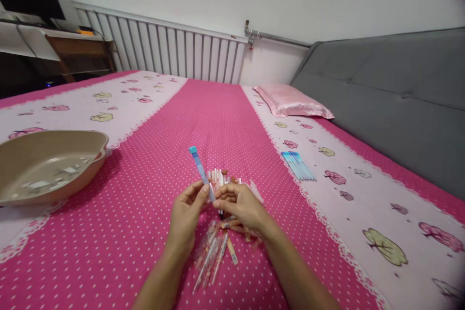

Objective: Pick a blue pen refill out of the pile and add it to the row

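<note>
A slim blue pen (pixel 199 167) with a brighter blue top end slants up and away between my hands. My left hand (pixel 187 210) pinches it near the middle, thumb against fingers. Lower down, my right hand (pixel 241 203) grips the same pen with its thumb and fingertips. Behind and under the hands lie loose pens and pen parts, partly hidden by my fingers. Closer to me is a bunch of thin pens (pixel 211 256), some seemingly in clear plastic, beside a short cream-coloured piece (pixel 232 252). A neat row of blue pens (pixel 299 166) lies to the right.
A beige basin (pixel 54 189) holding white scraps stands on the left of the bed. The bed has a pink dotted cover (pixel 163 135). At the far right are a pink pillow (pixel 290 100) and a grey headboard (pixel 385 87). A radiator (pixel 163 41) lines the wall.
</note>
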